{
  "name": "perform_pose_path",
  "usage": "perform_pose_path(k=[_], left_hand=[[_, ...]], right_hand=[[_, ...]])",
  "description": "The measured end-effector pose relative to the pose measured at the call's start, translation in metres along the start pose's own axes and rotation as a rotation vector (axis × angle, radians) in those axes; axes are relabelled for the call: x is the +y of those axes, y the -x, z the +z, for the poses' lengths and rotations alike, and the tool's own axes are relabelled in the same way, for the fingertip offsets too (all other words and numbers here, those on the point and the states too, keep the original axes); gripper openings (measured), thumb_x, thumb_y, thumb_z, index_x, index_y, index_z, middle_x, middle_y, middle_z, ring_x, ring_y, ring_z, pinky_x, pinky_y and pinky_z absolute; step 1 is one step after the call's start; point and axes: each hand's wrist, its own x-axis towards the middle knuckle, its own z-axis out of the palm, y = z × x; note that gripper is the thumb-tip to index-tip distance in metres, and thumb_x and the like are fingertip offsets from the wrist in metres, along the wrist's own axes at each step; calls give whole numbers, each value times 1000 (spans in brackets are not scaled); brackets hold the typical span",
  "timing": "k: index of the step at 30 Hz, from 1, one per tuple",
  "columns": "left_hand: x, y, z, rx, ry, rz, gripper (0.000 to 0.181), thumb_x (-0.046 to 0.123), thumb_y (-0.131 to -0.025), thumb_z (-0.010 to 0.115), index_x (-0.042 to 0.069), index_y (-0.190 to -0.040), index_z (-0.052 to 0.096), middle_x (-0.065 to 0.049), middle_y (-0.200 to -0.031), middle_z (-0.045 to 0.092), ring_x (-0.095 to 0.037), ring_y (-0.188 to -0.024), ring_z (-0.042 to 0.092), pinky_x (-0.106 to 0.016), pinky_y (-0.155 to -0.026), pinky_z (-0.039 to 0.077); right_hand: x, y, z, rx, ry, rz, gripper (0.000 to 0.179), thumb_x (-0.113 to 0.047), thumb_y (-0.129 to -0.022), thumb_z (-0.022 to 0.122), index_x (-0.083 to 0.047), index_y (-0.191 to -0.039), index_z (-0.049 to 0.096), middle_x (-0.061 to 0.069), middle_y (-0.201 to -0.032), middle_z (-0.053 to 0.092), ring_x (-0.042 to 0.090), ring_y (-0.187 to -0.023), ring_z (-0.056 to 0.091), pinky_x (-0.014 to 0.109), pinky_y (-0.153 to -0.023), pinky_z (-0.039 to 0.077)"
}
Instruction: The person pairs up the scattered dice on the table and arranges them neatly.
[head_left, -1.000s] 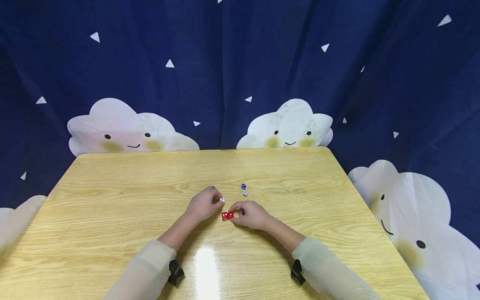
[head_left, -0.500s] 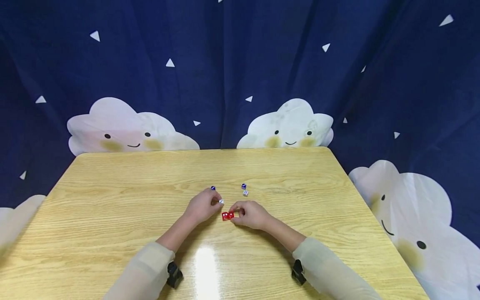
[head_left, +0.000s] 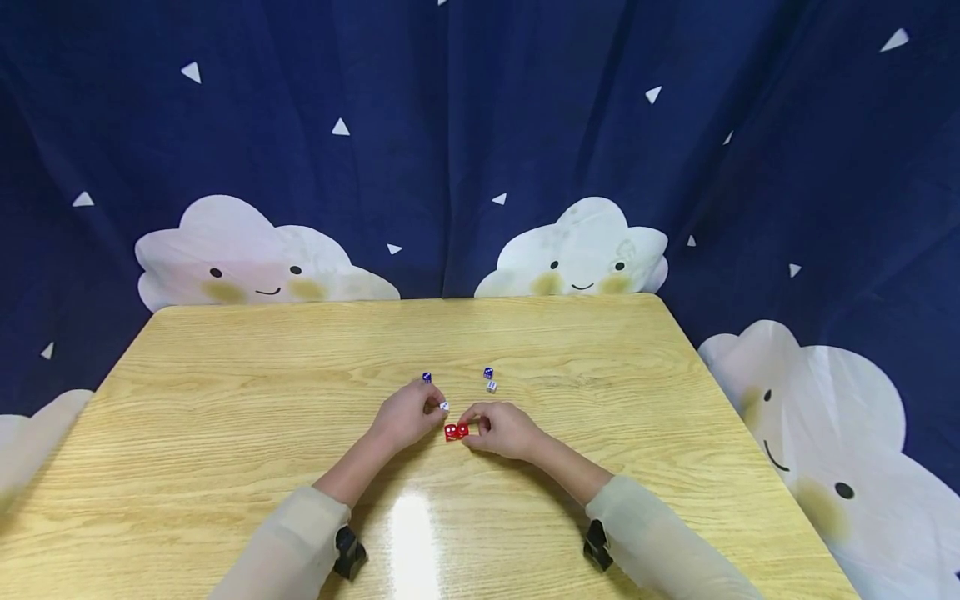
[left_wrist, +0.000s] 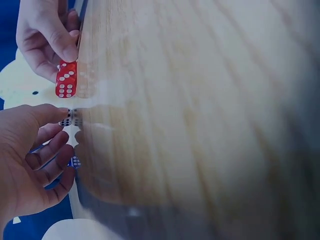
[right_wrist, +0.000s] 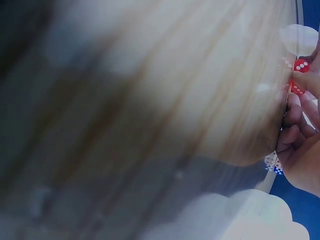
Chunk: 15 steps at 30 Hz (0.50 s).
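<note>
My left hand (head_left: 408,414) pinches a white die (head_left: 444,407) between thumb and finger, just beyond two red dice. These red dice sit side by side on the wooden table, the left one (head_left: 451,432) touching the right one (head_left: 462,430). My right hand (head_left: 502,430) grips the right red die from its right side with thumb and forefinger. In the left wrist view, the white die (left_wrist: 65,118) is at the left thumb's tip, close to the red dice (left_wrist: 66,84). The right wrist view shows the right hand (right_wrist: 301,145) partly cut off, at the red dice (right_wrist: 301,66).
A blue die (head_left: 427,377) lies just beyond the left hand. Farther right, another blue die (head_left: 488,372) stands behind a white die (head_left: 492,387). The wooden table (head_left: 262,375) meets a dark blue curtain (head_left: 450,150) with cloud prints at its far edge.
My left hand has shifted slightly toward the near side with the white die, closer to the red dice. The blue die behind it shows more fully. My right hand holds its place.
</note>
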Motion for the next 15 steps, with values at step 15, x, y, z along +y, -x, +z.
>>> perform_pose_path(k=[15], left_hand=[[0, 3, -1, -5, 20, -5, 18, 25, -78, 64, 12, -91, 62, 2, -86, 56, -12, -78, 55, -29, -70, 46]], right_hand=[[0, 0, 0, 4, 2, -3, 19, -25, -77, 67, -18, -95, 64, -9, -55, 47, 2, -48, 40, 17, -45, 33]])
